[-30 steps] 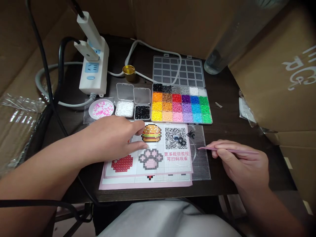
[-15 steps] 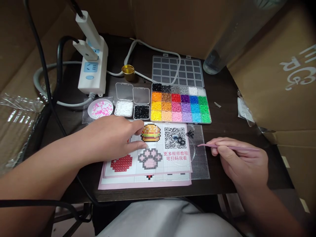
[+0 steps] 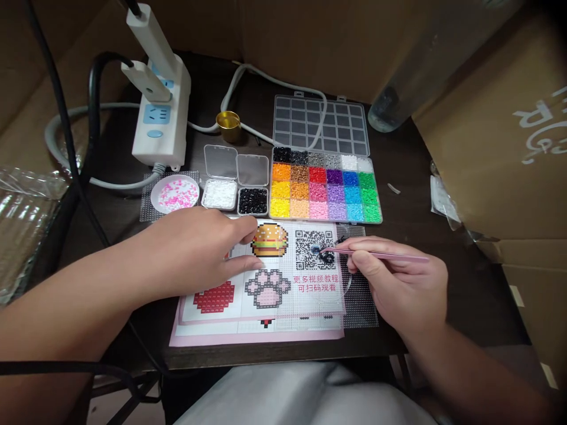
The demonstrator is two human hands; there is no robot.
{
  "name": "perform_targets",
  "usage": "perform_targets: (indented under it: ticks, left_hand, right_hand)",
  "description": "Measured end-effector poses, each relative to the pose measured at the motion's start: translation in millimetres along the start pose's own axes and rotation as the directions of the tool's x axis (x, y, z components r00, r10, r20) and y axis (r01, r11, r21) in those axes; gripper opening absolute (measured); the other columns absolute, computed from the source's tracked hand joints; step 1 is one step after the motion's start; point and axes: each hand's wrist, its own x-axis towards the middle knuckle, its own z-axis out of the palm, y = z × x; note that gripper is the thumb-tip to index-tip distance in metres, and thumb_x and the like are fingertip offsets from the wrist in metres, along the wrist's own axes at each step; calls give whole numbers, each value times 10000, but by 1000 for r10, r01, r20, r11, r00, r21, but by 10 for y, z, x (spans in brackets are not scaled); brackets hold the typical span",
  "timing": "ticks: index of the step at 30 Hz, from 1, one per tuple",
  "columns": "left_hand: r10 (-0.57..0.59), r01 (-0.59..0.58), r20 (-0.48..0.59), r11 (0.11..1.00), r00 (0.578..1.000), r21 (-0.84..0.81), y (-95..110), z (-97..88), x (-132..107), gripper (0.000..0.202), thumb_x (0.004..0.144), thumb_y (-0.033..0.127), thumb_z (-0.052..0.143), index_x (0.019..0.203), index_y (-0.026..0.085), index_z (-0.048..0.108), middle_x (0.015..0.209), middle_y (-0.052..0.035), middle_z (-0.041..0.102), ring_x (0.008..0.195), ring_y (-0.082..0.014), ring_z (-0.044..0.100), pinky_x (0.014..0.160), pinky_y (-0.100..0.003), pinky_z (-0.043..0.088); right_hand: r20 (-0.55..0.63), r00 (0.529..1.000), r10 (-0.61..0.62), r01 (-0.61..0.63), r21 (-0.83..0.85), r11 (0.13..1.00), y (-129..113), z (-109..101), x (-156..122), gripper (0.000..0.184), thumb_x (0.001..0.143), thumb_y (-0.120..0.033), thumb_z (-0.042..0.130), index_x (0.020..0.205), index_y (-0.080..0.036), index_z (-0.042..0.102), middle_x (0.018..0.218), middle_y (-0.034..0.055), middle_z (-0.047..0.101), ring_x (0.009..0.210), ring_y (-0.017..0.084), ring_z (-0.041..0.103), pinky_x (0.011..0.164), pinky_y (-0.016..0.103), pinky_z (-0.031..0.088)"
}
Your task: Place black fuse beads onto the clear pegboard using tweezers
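My right hand (image 3: 401,289) grips a pair of pink tweezers (image 3: 390,256), their tips over the black beads (image 3: 326,258) near the QR code. These beads lie on a clear pegboard (image 3: 361,307) that partly covers the printed pattern sheet (image 3: 261,316). On the sheet are a burger, a pink paw and a red shape. My left hand (image 3: 204,245) rests on the sheet's left part, thumb and index finger apart, close to the burger and paw; its other fingers are partly hidden. It holds nothing that I can see.
Behind the sheet stand a sorted bead box (image 3: 325,184), small cases of white beads (image 3: 220,193) and black beads (image 3: 253,201), and a dish of pink and white beads (image 3: 177,195). A gold cup (image 3: 229,128), power strip (image 3: 162,124), cables and cardboard walls surround the work.
My right hand has moved left with the tweezers, bringing their tips from beside the sheet to the black beads. My left hand stays in place on the sheet.
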Motion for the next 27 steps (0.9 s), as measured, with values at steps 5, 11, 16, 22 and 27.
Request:
perform_targets:
  ticks: [5, 11, 16, 22, 27]
  left_hand:
    - [-2, 2, 36, 1000, 999, 17, -1, -3, 5, 460, 868, 684, 522, 1064, 299, 679, 689, -82, 691, 627, -276, 601, 569, -381, 311]
    - [14, -15, 46, 1000, 999, 25, 21, -12, -16, 489, 894, 701, 519, 1050, 272, 694, 724, -91, 725, 641, -272, 631, 556, -376, 311]
    - [45, -47, 40, 998, 998, 51, 52, -52, -36, 463, 923, 674, 533, 1073, 265, 691, 685, -66, 708, 623, -266, 634, 551, -368, 299]
    - [39, -42, 41, 997, 998, 70, 60, -62, -38, 452, 922, 665, 551, 1081, 267, 694, 676, -59, 705, 614, -270, 632, 546, -359, 300]
    - [28, -32, 43, 996, 999, 86, 66, -62, -27, 505, 913, 696, 535, 1099, 258, 704, 687, -75, 703, 623, -277, 620, 561, -367, 299]
  right_hand:
    - [6, 1000, -13, 13, -24, 1000, 32, 28, -31, 261, 943, -108, 724, 877, -316, 866, 925, -22, 870, 859, 190, 844, 813, 300, 712]
    - [-14, 1000, 23, -24, -58, 998, 41, 31, -78, 229, 945, -135, 747, 877, -320, 865, 924, -15, 868, 828, 206, 844, 817, 326, 723]
    - [-20, 1000, 17, -18, -70, 997, 61, 31, -104, 183, 940, -164, 774, 879, -306, 870, 925, -6, 869, 827, 208, 842, 819, 321, 722]
    - [-26, 1000, 17, -19, -72, 997, 83, 38, -107, 203, 935, -145, 771, 903, -318, 873, 928, -34, 870, 841, 170, 845, 827, 261, 711]
    - [-20, 999, 30, -31, -76, 997, 96, 29, -109, 218, 935, -143, 773, 914, -334, 874, 945, -49, 871, 858, 150, 843, 841, 234, 702]
